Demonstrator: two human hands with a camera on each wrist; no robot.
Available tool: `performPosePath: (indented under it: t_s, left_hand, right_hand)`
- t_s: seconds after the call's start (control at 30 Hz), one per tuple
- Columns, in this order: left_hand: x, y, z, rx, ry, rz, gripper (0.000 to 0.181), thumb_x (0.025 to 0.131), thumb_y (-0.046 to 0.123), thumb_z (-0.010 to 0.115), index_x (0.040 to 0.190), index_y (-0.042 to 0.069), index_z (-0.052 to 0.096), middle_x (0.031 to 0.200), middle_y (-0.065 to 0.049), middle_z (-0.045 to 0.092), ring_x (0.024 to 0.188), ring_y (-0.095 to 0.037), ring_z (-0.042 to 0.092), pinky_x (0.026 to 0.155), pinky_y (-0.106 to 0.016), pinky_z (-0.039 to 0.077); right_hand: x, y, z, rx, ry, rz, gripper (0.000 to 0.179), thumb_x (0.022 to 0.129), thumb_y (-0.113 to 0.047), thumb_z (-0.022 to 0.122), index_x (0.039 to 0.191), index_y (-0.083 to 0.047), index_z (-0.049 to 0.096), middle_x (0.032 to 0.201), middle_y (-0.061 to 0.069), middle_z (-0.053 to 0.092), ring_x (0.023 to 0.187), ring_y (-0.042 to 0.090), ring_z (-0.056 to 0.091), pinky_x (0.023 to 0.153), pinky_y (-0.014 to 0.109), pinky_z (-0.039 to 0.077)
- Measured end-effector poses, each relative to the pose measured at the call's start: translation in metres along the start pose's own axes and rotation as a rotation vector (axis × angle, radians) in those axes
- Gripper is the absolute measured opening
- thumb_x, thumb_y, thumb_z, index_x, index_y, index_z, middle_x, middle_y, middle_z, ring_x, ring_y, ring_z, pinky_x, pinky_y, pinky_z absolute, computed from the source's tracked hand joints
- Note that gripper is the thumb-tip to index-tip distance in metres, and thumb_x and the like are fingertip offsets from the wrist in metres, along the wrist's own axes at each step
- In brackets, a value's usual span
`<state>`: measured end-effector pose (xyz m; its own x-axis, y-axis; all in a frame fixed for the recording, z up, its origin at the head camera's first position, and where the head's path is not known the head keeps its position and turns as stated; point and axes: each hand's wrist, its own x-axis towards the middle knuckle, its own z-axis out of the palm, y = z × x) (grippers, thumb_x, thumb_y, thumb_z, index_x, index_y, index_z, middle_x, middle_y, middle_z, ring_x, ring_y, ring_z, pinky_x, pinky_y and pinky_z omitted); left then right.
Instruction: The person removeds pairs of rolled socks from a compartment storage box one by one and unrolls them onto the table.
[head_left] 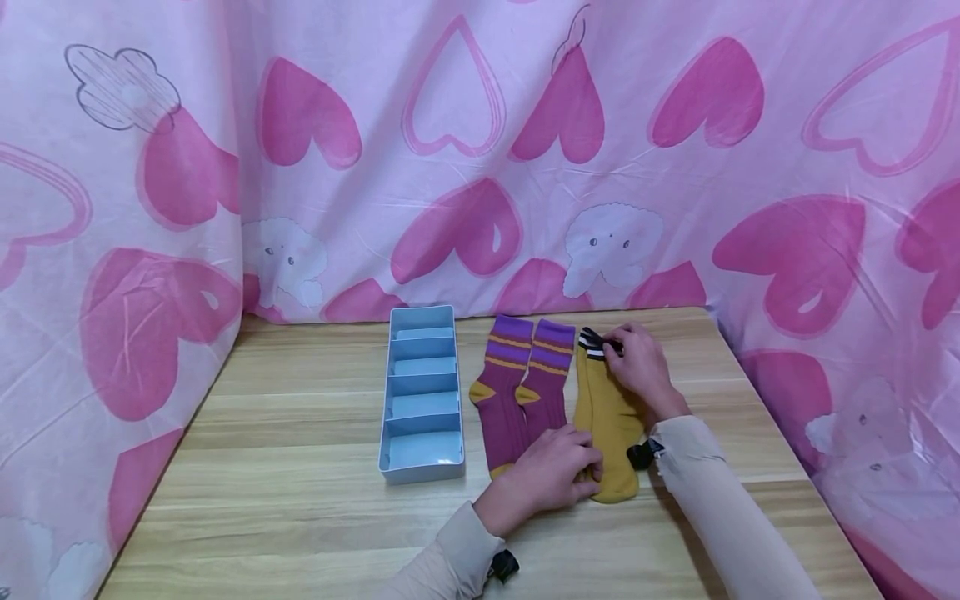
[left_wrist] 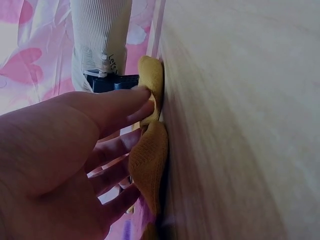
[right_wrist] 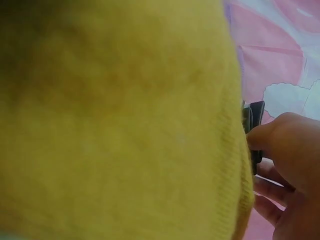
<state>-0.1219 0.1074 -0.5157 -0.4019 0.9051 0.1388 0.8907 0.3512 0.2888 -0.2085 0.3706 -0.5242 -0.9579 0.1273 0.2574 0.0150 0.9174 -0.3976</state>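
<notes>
A pair of mustard-yellow socks (head_left: pixel 609 446), one over the other, lies on the right side of the table with black-and-white striped cuffs toward the back. My right hand (head_left: pixel 639 364) pinches the cuffs; in the right wrist view thumb and fingers meet at the dark cuff (right_wrist: pixel 256 115), while yellow knit (right_wrist: pixel 125 130) fills most of that picture. Near the toe end, my left hand (head_left: pixel 551 471) pinches the yellow fabric (left_wrist: pixel 150 157) at its edge between thumb and index finger. Two maroon socks (head_left: pixel 501 417) with purple-and-orange striped tops lie flat to the left, partly hidden by my left hand.
Left of the socks stands a light blue box (head_left: pixel 423 477) split into several compartments in a row. The wooden table (head_left: pixel 300 433) reaches back to a pink heart-patterned curtain (head_left: pixel 450 217), which also hangs along both sides.
</notes>
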Motion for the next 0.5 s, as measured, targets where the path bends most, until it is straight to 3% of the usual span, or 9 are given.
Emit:
performPosePath:
  t_s: [0.17, 0.3, 0.5]
  left_hand:
    - [-0.001, -0.0004, 0.0004, -0.03, -0.018, -0.013, 0.011, 0.098, 0.044, 0.08, 0.1, 0.033, 0.077, 0.102, 0.015, 0.064, 0.095, -0.004, 0.053, 0.079, -0.017, 0.042]
    - [-0.0008, -0.0003, 0.001, -0.03, -0.027, -0.018, 0.009, 0.098, 0.041, 0.08, 0.101, 0.033, 0.078, 0.104, 0.016, 0.064, 0.095, -0.004, 0.052, 0.08, -0.017, 0.042]
    - [0.0007, -0.0012, 0.0028, -0.026, -0.043, -0.031, 0.007, 0.099, 0.038, 0.079, 0.104, 0.033, 0.078, 0.104, 0.016, 0.064, 0.095, -0.005, 0.051, 0.081, -0.018, 0.043]
  right_hand:
    - [0.001, 0.0002, 0.0016, 0.023, 0.089, 0.031, 0.022, 0.1, -0.013, 0.073, 0.119, -0.001, 0.074, 0.114, 0.021, 0.065, 0.105, 0.041, 0.061, 0.09, 0.057, 0.052]
    - [0.0015, 0.0013, 0.0019, 0.064, 0.109, 0.068, 0.017, 0.099, -0.011, 0.074, 0.11, -0.004, 0.064, 0.102, 0.016, 0.061, 0.092, 0.033, 0.058, 0.077, 0.046, 0.048]
    - [0.0012, 0.0014, 0.002, 0.096, 0.015, 0.06, 0.013, 0.102, -0.015, 0.07, 0.108, -0.004, 0.07, 0.111, 0.019, 0.065, 0.1, 0.036, 0.063, 0.086, 0.053, 0.055]
